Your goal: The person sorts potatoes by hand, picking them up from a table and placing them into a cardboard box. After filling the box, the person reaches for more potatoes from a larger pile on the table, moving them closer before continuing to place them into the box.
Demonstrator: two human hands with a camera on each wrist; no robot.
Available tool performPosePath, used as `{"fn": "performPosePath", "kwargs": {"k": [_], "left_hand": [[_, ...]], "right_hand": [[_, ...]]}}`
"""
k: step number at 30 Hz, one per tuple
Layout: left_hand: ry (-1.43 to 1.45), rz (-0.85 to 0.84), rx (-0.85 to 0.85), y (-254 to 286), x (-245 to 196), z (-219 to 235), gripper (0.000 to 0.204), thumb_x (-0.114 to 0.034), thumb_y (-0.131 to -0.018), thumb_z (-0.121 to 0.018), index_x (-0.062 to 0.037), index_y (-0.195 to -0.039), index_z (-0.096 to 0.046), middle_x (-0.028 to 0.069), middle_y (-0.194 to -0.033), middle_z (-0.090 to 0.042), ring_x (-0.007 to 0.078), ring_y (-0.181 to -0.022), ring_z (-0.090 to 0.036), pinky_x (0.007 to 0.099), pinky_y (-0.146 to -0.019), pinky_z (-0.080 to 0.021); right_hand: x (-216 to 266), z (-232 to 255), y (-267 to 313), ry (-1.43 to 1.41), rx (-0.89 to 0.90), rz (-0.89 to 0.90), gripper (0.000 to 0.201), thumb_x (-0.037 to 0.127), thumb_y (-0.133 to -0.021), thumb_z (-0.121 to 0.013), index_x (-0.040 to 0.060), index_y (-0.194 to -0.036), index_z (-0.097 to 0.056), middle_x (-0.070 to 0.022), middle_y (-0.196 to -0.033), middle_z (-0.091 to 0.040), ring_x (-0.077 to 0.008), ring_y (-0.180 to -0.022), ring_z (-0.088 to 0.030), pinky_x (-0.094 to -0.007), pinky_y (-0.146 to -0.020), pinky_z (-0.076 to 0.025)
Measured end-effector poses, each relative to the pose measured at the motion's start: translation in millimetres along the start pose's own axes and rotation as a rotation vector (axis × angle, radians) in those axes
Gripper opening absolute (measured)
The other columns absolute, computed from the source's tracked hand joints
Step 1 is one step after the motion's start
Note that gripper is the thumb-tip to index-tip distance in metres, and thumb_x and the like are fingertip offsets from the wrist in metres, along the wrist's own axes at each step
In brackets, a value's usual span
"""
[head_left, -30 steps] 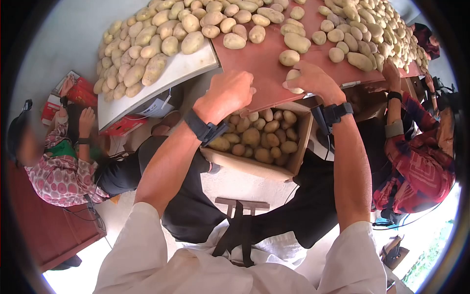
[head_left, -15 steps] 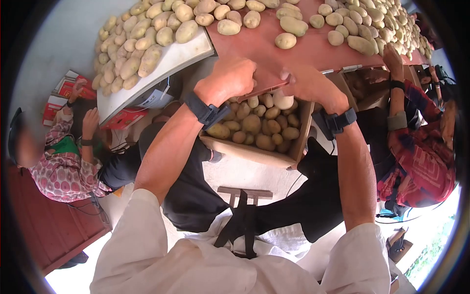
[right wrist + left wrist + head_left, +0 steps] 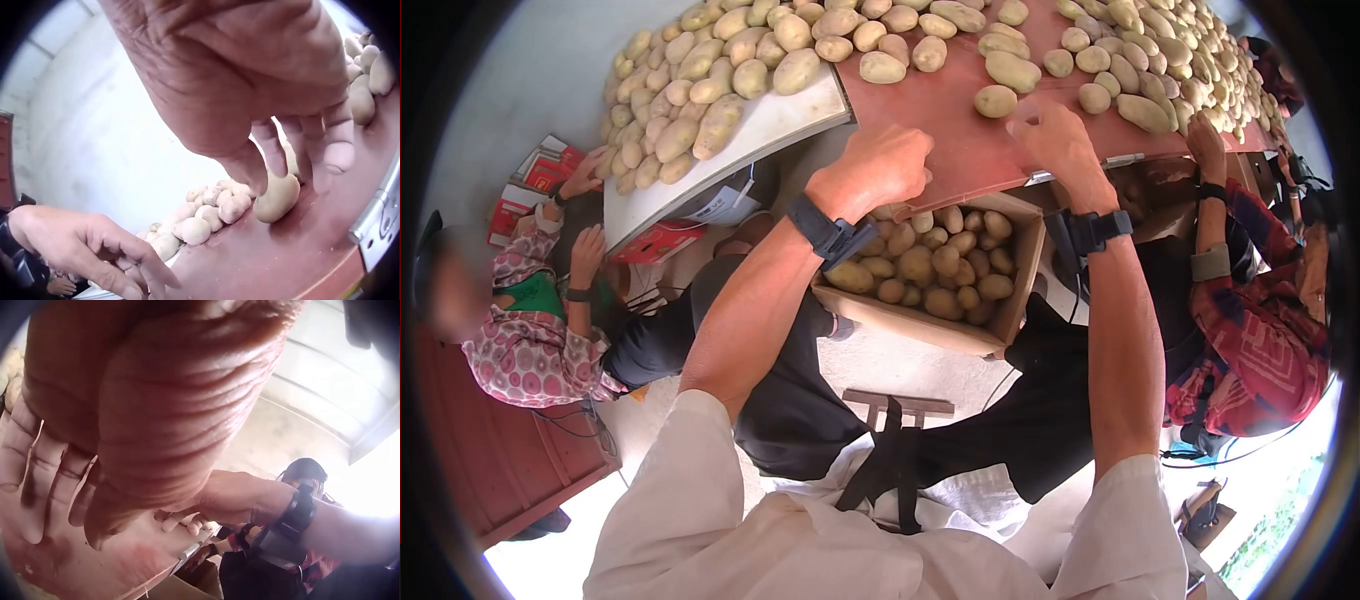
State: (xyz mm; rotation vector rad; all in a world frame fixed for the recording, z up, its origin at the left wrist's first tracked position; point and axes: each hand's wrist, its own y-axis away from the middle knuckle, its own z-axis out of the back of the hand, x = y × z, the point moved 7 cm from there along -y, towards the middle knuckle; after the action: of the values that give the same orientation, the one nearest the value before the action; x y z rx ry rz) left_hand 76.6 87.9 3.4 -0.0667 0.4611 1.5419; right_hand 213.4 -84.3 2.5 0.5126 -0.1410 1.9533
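Over the front edge of the red table (image 3: 955, 150) hangs the left hand (image 3: 872, 172), its fingers loosely bent and holding nothing; the left wrist view shows the palm and slightly bent fingers (image 3: 44, 478). The right hand (image 3: 1060, 148) reaches over the tabletop with fingers spread downward, close to a lone potato (image 3: 995, 101). In the right wrist view its fingertips overlap that potato (image 3: 277, 199); whether they touch it I cannot tell. Below the table edge, a cardboard box (image 3: 920, 318) holds several potatoes (image 3: 915, 265).
Potatoes are heaped on the white table (image 3: 800, 122) at left and on the red table's far right (image 3: 1190, 60). A metal hinge (image 3: 1038, 178) sits on the table edge. People sit on both sides, one in a patterned shirt (image 3: 540, 350), one in red plaid (image 3: 1250, 350); a second box stands at right.
The right hand carried a potato from the table to above the box, where it dropped from the fingers. That hand has since moved back up over the tabletop, empty. The left hand has shifted slightly.
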Motion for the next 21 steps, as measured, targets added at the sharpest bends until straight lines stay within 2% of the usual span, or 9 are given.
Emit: {"fn": "performPosePath", "kwargs": {"k": [1, 3, 6, 10, 13, 15, 16, 18, 21], "left_hand": [[0.000, 0.001, 0.000, 0.2, 0.4, 0.9, 0.027, -0.019, -0.091, -0.072, 0.0028, -0.108, -0.070, 0.0250, -0.101, -0.073, 0.0443, -0.101, -0.069, 0.0520, -0.084, -0.054], [0.016, 0.002, -0.033, 1.1, 2.9, 4.7, 0.028, -0.020, -0.091, -0.073, 0.0026, -0.107, -0.070, 0.0244, -0.101, -0.073, 0.0440, -0.101, -0.069, 0.0526, -0.084, -0.054], [0.035, -0.002, -0.078, 1.0, 8.5, 7.2, 0.029, -0.021, -0.092, -0.072, 0.0020, -0.109, -0.070, 0.0236, -0.102, -0.073, 0.0433, -0.103, -0.069, 0.0522, -0.086, -0.053], [0.078, 0.034, -0.095, 2.7, 9.0, 14.4, 0.031, -0.022, -0.093, -0.072, 0.0016, -0.113, -0.070, 0.0220, -0.102, -0.074, 0.0424, -0.103, -0.069, 0.0513, -0.088, -0.053], [0.057, 0.109, -0.047, 0.9, 9.5, 17.5, 0.036, -0.023, -0.094, -0.072, 0.0014, -0.120, -0.068, 0.0214, -0.105, -0.074, 0.0417, -0.106, -0.069, 0.0492, -0.091, -0.053], [0.048, 0.091, -0.109, 0.5, 6.8, 22.5, 0.043, -0.025, -0.094, -0.071, 0.0001, -0.127, -0.064, 0.0205, -0.117, -0.072, 0.0401, -0.113, -0.066, 0.0490, -0.094, -0.052], [0.049, 0.089, -0.106, -1.7, 7.6, 19.0, 0.043, -0.025, -0.094, -0.071, 0.0001, -0.127, -0.064, 0.0205, -0.117, -0.072, 0.0401, -0.113, -0.066, 0.0490, -0.094, -0.052], [0.048, -0.005, -0.226, -4.1, 4.3, 18.2, 0.048, -0.026, -0.094, -0.071, -0.0016, -0.134, -0.060, 0.0196, -0.129, -0.067, 0.0388, -0.121, -0.063, 0.0493, -0.096, -0.052], [0.033, -0.015, -0.173, -11.5, 2.4, 5.3, 0.048, -0.023, -0.092, -0.070, -0.0032, -0.135, -0.060, 0.0180, -0.133, -0.065, 0.0378, -0.124, -0.061, 0.0494, -0.097, -0.052]], "right_hand": [[0.0, -4.1, -3.3, 0.000, 0.000, 0.001, 0.040, 0.030, -0.092, -0.066, 0.0070, -0.125, -0.069, -0.0170, -0.121, -0.072, -0.0361, -0.118, -0.066, -0.0482, -0.097, -0.052], [4.2, -3.6, -9.3, -0.003, -0.142, 0.027, 0.050, 0.031, -0.094, -0.064, 0.0103, -0.140, -0.061, -0.0151, -0.137, -0.065, -0.0351, -0.128, -0.061, -0.0483, -0.102, -0.051], [7.3, -14.8, -22.2, 0.004, -0.137, -0.010, 0.054, 0.030, -0.095, -0.062, 0.0119, -0.146, -0.056, -0.0146, -0.146, -0.059, -0.0340, -0.132, -0.058, -0.0479, -0.104, -0.050], [4.1, -24.7, -32.9, -0.031, -0.274, 0.064, 0.051, 0.034, -0.096, -0.065, 0.0083, -0.140, -0.062, -0.0196, -0.128, -0.069, -0.0408, -0.123, -0.063, -0.0463, -0.104, -0.050], [15.1, -18.8, -28.2, -0.132, -0.188, 0.093, 0.043, 0.033, -0.096, -0.064, 0.0045, -0.129, -0.069, -0.0175, -0.114, -0.075, -0.0353, -0.110, -0.070, -0.0418, -0.094, -0.054], [38.7, -28.6, -15.2, -0.345, 0.112, 0.151, 0.039, 0.032, -0.097, -0.063, 0.0008, -0.118, -0.073, -0.0141, -0.101, -0.077, -0.0260, -0.091, -0.074, -0.0381, -0.078, -0.056], [41.4, -29.0, -15.2, -0.345, 0.113, 0.148, 0.039, 0.032, -0.097, -0.063, 0.0008, -0.118, -0.073, -0.0141, -0.101, -0.077, -0.0260, -0.091, -0.074, -0.0381, -0.078, -0.056], [45.9, -44.4, -12.6, -0.401, 0.308, 0.134, 0.037, 0.031, -0.098, -0.062, -0.0006, -0.115, -0.073, -0.0114, -0.097, -0.075, -0.0170, -0.081, -0.072, -0.0348, -0.066, -0.053], [40.8, -46.5, -15.2, -0.355, 0.334, 0.125, 0.035, 0.031, -0.100, -0.060, 0.0004, -0.112, -0.073, -0.0099, -0.096, -0.075, -0.0168, -0.079, -0.072, -0.0344, -0.061, -0.051]]}}
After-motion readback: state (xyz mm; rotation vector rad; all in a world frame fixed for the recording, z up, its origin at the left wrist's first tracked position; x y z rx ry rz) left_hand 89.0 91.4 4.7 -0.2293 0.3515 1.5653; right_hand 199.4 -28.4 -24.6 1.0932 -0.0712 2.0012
